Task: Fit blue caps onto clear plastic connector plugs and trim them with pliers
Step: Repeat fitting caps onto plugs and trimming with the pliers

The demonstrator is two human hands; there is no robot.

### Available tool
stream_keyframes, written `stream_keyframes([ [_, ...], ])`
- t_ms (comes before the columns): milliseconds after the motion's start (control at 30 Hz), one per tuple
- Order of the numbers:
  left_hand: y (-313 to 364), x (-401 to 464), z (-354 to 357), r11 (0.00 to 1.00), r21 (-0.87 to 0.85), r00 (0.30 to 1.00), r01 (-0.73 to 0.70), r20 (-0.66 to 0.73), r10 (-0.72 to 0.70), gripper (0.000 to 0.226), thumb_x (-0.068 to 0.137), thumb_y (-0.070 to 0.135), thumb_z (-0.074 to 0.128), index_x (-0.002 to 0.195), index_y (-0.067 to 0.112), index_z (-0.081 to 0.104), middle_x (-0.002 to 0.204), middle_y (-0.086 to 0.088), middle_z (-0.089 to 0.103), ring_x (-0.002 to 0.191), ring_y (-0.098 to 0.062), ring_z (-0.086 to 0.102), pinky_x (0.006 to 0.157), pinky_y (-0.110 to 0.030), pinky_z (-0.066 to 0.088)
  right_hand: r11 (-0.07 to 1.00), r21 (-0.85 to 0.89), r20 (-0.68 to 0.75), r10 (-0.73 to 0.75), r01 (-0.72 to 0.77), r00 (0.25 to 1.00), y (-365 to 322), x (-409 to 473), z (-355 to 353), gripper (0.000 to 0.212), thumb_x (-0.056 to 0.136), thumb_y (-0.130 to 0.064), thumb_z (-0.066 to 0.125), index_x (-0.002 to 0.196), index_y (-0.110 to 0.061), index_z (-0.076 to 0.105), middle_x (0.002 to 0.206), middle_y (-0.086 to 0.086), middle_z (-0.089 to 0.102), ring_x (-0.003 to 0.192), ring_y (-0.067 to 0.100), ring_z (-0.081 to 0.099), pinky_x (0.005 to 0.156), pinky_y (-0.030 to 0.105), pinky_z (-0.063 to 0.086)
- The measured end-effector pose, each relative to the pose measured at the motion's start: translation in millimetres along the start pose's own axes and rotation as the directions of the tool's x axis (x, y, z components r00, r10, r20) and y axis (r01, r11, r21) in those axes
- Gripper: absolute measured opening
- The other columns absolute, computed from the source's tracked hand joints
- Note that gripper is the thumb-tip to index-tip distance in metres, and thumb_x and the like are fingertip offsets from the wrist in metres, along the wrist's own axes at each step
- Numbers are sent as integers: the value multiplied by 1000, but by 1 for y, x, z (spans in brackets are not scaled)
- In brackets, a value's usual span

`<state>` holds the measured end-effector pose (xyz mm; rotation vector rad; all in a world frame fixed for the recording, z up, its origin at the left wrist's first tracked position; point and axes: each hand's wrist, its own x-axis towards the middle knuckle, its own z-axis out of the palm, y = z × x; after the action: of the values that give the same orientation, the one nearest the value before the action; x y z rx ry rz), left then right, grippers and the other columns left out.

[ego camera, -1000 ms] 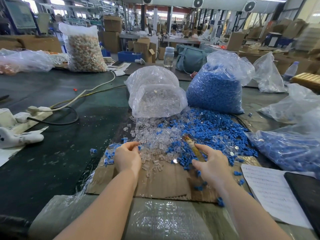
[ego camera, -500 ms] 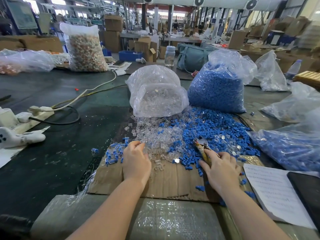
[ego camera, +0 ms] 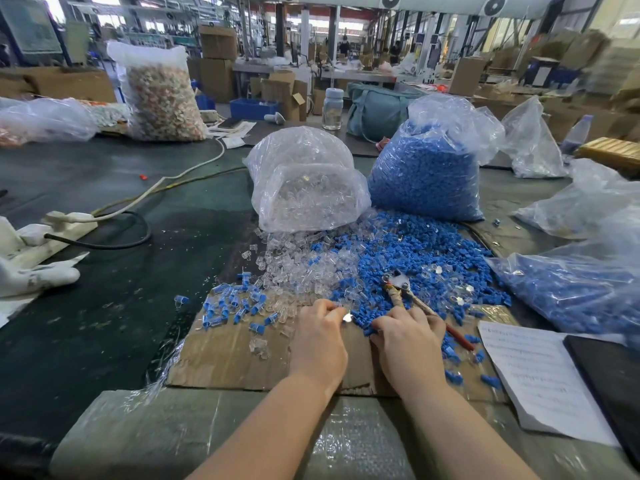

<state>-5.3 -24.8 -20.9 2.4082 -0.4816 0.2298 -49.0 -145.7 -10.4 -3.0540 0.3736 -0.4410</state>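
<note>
1. My left hand [ego camera: 320,341] is pinching a small clear plug [ego camera: 347,317] over the cardboard sheet [ego camera: 228,355].
2. My right hand [ego camera: 410,344] is holding the pliers [ego camera: 398,289] and touching the blue caps [ego camera: 415,258].
3. Assembled pieces [ego camera: 235,304] are lying to the left.

Dark green table [ego camera: 104,306] bears cardboard sheet [ego camera: 235,358], parts bags, power strip [ego camera: 69,221].

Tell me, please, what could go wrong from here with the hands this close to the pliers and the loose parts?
1. The right hand reaches into the blue caps while the pliers lie under its fingers; it might get nicked.
2. The finished pieces lie close beside the clear plugs; a sweep of the left hand could mix them.
</note>
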Motion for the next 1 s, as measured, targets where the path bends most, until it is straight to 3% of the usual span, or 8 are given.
stream_keyframes([
  [133,0,6,2,993,116,997,-11,73,2,51,95,5,42,143,21,35,146,1,31,132,-17,24,112,-29,19,1000,-7,25,10,-10,1000,-3,1,2,19,96,-24,43,99,-30,61,101,-12,56,102,15,44,88,35,14],
  [267,-2,9,3,997,75,999,-16,51,13,38,95,8,46,132,18,51,123,4,49,115,-12,39,104,-26,34,1000,18,5,25,-25,1000,-6,0,2,14,95,-21,45,96,-29,57,101,-10,56,101,16,45,87,36,16],
  [400,-4,9,-1,999,46,999,23,-33,-21,27,95,19,49,120,21,59,112,7,53,107,-9,40,99,-24,33,998,52,-51,28,-25,998,-12,-4,6,12,94,-17,47,95,-25,56,102,-8,58,103,19,48,87,37,24],
  [567,-8,12,-4,977,201,998,70,-19,-67,43,97,20,44,138,32,39,131,9,44,119,-14,31,102,-30,25,994,111,-82,13,-4,997,-23,-10,10,18,94,-13,41,95,-24,55,96,-9,60,98,17,50,87,34,22],
  [633,-10,13,-4,974,220,998,60,-3,-61,44,96,15,45,136,33,42,130,10,46,118,-14,32,100,-29,25,991,132,-113,8,7,994,-28,-12,8,13,84,-7,60,82,-20,60,79,-5,63,83,19,57,81,36,32],
  [733,-15,15,-5,980,195,999,47,-21,-43,34,94,14,50,125,29,55,117,9,52,109,-12,39,97,-27,28,985,169,-216,19,19,976,-28,-15,10,30,56,0,82,62,-18,59,59,-5,58,60,20,56,63,34,42],
  [867,-19,17,-6,988,144,998,50,-37,-45,29,93,11,53,118,24,60,110,7,56,104,-11,43,95,-24,31,980,196,-251,29,22,968,-25,-14,15,31,58,-1,83,62,-18,58,61,-6,58,60,19,55,69,32,29],
  [1000,-18,15,-11,991,119,995,60,-84,-51,20,93,23,54,111,26,64,105,9,60,100,-10,45,90,-22,31,967,251,-284,34,40,958,-24,-18,16,23,67,-11,83,66,-17,60,63,-5,59,60,20,55,65,36,42],
])
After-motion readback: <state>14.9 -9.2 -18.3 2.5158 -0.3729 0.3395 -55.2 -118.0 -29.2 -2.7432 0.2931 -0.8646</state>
